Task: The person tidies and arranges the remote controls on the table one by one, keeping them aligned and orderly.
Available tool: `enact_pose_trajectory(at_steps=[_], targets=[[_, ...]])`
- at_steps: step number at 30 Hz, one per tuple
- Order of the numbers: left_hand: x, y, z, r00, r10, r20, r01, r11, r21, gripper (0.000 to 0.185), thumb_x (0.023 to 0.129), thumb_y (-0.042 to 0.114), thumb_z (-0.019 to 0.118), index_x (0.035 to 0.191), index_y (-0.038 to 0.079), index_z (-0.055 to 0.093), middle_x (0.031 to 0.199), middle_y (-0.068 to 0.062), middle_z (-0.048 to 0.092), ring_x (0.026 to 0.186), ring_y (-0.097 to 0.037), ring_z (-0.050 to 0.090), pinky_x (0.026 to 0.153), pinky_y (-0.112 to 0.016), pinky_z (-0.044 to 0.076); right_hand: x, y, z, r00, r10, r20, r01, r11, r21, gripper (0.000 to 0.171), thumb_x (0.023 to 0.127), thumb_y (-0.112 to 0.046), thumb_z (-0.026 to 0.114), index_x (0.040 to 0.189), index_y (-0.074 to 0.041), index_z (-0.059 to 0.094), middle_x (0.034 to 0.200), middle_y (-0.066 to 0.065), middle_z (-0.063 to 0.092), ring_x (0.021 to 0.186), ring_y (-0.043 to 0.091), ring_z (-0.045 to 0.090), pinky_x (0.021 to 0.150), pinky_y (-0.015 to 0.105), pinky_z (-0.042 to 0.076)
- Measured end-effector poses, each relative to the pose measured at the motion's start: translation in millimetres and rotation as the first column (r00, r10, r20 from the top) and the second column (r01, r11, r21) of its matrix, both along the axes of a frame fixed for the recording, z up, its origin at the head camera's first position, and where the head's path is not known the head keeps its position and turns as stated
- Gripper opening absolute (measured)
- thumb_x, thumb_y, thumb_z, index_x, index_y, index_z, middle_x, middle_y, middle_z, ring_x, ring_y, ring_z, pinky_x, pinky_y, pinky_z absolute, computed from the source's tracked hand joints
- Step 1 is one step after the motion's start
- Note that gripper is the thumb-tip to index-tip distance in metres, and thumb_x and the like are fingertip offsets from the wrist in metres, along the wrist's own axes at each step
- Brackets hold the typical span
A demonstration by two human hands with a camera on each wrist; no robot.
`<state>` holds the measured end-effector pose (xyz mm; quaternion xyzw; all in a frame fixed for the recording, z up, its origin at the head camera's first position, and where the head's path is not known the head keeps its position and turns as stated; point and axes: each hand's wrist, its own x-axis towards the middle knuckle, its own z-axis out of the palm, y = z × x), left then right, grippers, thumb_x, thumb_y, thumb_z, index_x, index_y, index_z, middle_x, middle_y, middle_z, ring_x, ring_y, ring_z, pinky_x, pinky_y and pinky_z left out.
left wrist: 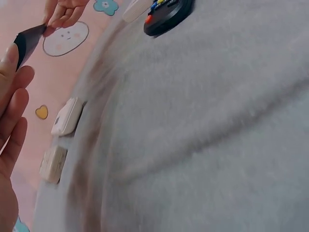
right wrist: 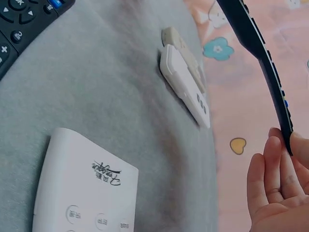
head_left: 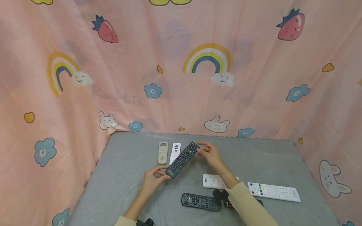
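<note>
- The long black plastic remote control with coloured buttons (head_left: 182, 159) is held above the grey felt-covered table (head_left: 127, 175), slanted from about 7 o'clock to 1 o'clock, with one hand at each end.
- The left hand (head_left: 152, 179) pinches the lower end with thumb and fingertips; in the left wrist view the fingers (left wrist: 12, 121) look nearly straight beside the black corner, so the hold seems light.
- The right hand (head_left: 210, 154) holds the upper end only by the fingertips (right wrist: 280, 159), with the palm not closed around it.
- Risk, as I judge it: because both holds are at the very ends and only by fingertips, the remote could slip or turn if one hand lets go first, and fall on the table.
- Directly under and behind it, at about 11 o'clock from the left hand, lie a small beige remote with a display (head_left: 162, 153) and a slim white remote (head_left: 175, 153), side by side; a fall could knock them.
- At 6 o'clock from the right hand lie a flat white remote with printed logo (head_left: 212, 181) and a second black remote (head_left: 200, 201); the right sleeve (head_left: 249, 207) passes close over them and could push them.
- A long white remote with coloured keys (head_left: 273, 191) lies at about 4 o'clock, well apart.
</note>
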<state>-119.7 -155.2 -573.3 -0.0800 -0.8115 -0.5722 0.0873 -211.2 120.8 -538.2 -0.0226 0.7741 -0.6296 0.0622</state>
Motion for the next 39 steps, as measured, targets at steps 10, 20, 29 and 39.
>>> enact_pose_trajectory(at_steps=[10, 20, 29, 39], targets=[[-9.7, 20, -4.2, 0.991, -0.014, -0.129, 0.006, 0.998, -0.061, 0.036, 0.065, 0.017, 0.087, 0.099, 0.015, 0.074, 0.074, 0.001, 0.076, 0.072, -0.001, 0.067, 0.072, -0.035, 0.057, -11.7, 5, -7.4, 0.999, -0.043, 0.031, 0.044, 0.998, -0.036, 0.036, 0.095, -0.013, 0.065, 0.130, -0.004, 0.061, 0.102, 0.013, 0.076, 0.088, 0.022, 0.072, 0.084, 0.032, 0.059], [-19.9, 32, -10.4, 0.991, -0.009, -0.136, -0.009, 0.992, -0.127, 0.032, 0.072, 0.024, 0.084, 0.100, 0.014, 0.075, 0.076, 0.001, 0.077, 0.072, -0.003, 0.069, 0.064, -0.021, 0.054, -27.6, 7, -8.6, 0.995, -0.080, 0.055, 0.081, 0.997, -0.012, 0.035, 0.095, -0.010, 0.063, 0.129, -0.002, 0.061, 0.097, 0.011, 0.077, 0.095, 0.031, 0.072, 0.083, 0.031, 0.059], [-31.3, 39, -12.2, 0.982, -0.012, -0.188, -0.041, 0.961, -0.274, 0.032, 0.066, 0.028, 0.086, 0.093, 0.014, 0.075, 0.073, 0.003, 0.075, 0.062, -0.001, 0.066, 0.058, -0.015, 0.052, -43.8, 9, -13.4, 0.998, -0.052, 0.029, 0.052, 0.999, 0.010, 0.034, 0.097, -0.005, 0.060, 0.130, 0.002, 0.059, 0.108, 0.024, 0.073, 0.092, 0.028, 0.073, 0.091, 0.045, 0.058], [-37.9, 47, -5.2, 0.989, -0.022, -0.146, -0.042, 0.905, -0.423, 0.030, 0.071, 0.034, 0.085, 0.093, 0.015, 0.075, 0.068, 0.006, 0.071, 0.058, 0.005, 0.058, 0.054, -0.012, 0.046, -57.3, 5, -13.4, 0.999, -0.025, 0.030, 0.023, 0.997, 0.076, 0.036, 0.098, -0.007, 0.058, 0.133, 0.002, 0.057, 0.113, 0.026, 0.071, 0.099, 0.036, 0.071, 0.086, 0.034, 0.060]])
